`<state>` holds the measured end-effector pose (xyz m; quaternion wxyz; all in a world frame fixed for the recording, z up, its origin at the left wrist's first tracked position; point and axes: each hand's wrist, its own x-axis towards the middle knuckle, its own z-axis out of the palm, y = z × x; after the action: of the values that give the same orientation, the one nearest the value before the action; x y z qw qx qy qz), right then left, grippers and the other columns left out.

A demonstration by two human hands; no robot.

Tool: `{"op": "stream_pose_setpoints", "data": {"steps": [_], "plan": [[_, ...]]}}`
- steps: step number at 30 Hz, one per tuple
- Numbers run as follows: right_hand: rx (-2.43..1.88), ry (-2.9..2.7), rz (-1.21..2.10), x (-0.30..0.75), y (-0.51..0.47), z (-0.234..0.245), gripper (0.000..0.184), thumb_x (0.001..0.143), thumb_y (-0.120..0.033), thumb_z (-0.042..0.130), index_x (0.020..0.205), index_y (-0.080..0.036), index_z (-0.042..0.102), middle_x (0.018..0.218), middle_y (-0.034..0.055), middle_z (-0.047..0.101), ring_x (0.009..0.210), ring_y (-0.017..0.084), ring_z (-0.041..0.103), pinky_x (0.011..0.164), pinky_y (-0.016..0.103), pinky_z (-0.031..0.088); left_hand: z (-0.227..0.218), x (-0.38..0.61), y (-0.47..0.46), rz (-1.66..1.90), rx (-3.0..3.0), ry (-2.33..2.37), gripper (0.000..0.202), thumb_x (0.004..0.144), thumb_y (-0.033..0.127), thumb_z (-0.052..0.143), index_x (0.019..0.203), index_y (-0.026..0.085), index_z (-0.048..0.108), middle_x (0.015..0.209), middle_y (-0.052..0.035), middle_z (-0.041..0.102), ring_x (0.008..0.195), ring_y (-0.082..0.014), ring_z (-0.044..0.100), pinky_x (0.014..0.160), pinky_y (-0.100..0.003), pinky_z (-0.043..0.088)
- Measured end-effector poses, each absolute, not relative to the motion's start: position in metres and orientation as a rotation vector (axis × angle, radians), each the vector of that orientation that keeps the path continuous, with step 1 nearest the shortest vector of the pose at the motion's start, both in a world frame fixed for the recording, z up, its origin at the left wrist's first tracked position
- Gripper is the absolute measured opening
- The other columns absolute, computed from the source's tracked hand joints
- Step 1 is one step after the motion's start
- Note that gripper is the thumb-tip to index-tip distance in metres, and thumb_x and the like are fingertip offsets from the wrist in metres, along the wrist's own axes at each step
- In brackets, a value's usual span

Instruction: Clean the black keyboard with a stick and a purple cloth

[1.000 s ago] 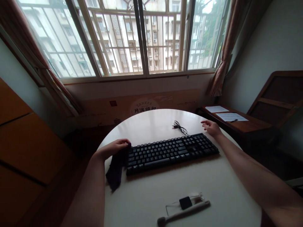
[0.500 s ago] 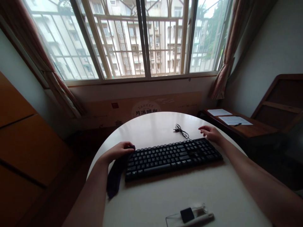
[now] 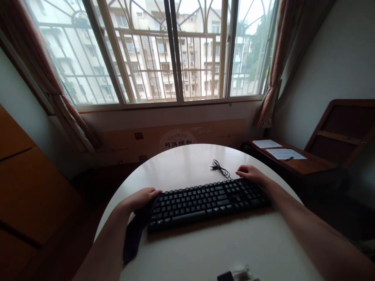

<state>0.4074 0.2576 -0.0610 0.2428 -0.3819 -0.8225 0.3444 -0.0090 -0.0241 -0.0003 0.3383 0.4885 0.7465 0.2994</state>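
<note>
Broadly, across the back, a barred window (image 3: 177, 58) between curtains (image 3: 60, 105). Below, worktop (image 3: 190, 162), white, with a curved far edge close to the printed panel (image 3: 180, 136); beyond the right rim, a wooden stand (image 3: 310, 168) with papers (image 3: 285, 153) on top. Across the worktop, keyboard (image 3: 202, 205), slightly askew, with bare surface between back and far edge, and more open room in front. Tighter at the right end, partly behind the right forearm (image 3: 295, 210). At the back right corner, right hand (image 3: 250, 174), fingers curled narrow; impossible to tell whether gripping. At the back left corner, left hand (image 3: 142, 198), fingers closed on cloth (image 3: 133, 238), dark, trailing nearward beside the keyboard. Behind the keyboard, cable (image 3: 222, 169), looped, near the right hand. At the bottom border, small black block (image 3: 225, 276), cut off.
</note>
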Motion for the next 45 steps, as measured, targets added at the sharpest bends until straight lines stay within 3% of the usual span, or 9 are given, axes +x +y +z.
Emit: {"op": "stream_pose_setpoints", "data": {"steps": [5,13,19,25,30,40,45], "plan": [[-1.009,-2.197,1.017,0.41,0.264,-0.066,0.041,0.077,-0.053,0.06,0.088,-0.014,0.067,0.078,0.0042,0.066,0.072,0.014,0.059,0.066,0.022,0.044,0.001,-0.005,-0.022,0.743,1.324,1.945,0.039,0.072,0.059,0.061,0.073,0.02,0.061,0.071,-0.0015,0.06,0.066,-0.0186,0.052,0.058,-0.024,0.039],[-1.01,-1.984,1.15,0.41,0.285,-0.081,0.043,0.077,-0.055,0.057,0.084,-0.014,0.062,0.072,0.0027,0.063,0.054,0.008,0.052,0.05,0.019,0.041,0.005,-0.013,-0.016,0.686,1.077,1.745,0.044,0.068,0.06,0.068,0.075,0.018,0.057,0.072,0.0007,0.058,0.066,-0.0166,0.053,0.061,-0.024,0.041],[-1.204,-1.805,1.213,0.403,0.297,-0.083,0.039,0.076,-0.049,0.057,0.091,-0.014,0.062,0.073,0.0033,0.062,0.046,0.006,0.045,0.036,0.017,0.028,0.011,-0.018,-0.003,0.534,0.999,1.731,0.045,0.059,0.057,0.077,0.071,0.018,0.058,0.067,0.0002,0.058,0.062,-0.0166,0.054,0.056,-0.023,0.04],[-1.285,-1.814,1.204,0.398,0.299,-0.082,0.033,0.075,-0.044,0.059,0.083,-0.013,0.063,0.055,0.0007,0.054,0.039,0.004,0.037,0.037,0.018,0.023,0.009,-0.015,-0.014,0.671,1.075,1.679,0.043,0.061,0.051,0.077,0.084,0.016,0.065,0.077,-0.0038,0.065,0.071,-0.0193,0.059,0.061,-0.024,0.043],[-1.199,-1.854,0.996,0.404,0.294,-0.086,0.037,0.074,-0.049,0.06,0.084,-0.013,0.067,0.051,-0.0007,0.051,0.044,0.007,0.04,0.043,0.019,0.029,0.005,-0.018,-0.022,0.787,1.091,1.639,0.037,0.062,0.044,0.077,0.083,0.016,0.067,0.08,-0.0039,0.066,0.073,-0.0191,0.06,0.063,-0.024,0.044],[-1.206,-1.923,1.091,0.41,0.292,-0.089,0.045,0.074,-0.054,0.06,0.09,-0.012,0.067,0.055,-0.0006,0.051,0.045,0.007,0.041,0.044,0.019,0.032,0.015,-0.023,-0.034,1.148,0.983,1.525,0.039,0.068,0.046,0.074,0.087,0.019,0.052,0.07,-0.0006,0.061,0.057,-0.0157,0.058,0.048,-0.024,0.044],[-1.182,-1.97,1.11,0.412,0.292,-0.089,0.045,0.074,-0.054,0.061,0.091,-0.013,0.068,0.056,-0.0002,0.052,0.046,0.008,0.043,0.044,0.02,0.033,0.02,-0.023,-0.034,1.309,0.953,1.531,0.033,0.068,0.036,0.07,0.089,0.019,0.05,0.066,0.0004,0.061,0.054,-0.0167,0.059,0.044,-0.024,0.045]]}}
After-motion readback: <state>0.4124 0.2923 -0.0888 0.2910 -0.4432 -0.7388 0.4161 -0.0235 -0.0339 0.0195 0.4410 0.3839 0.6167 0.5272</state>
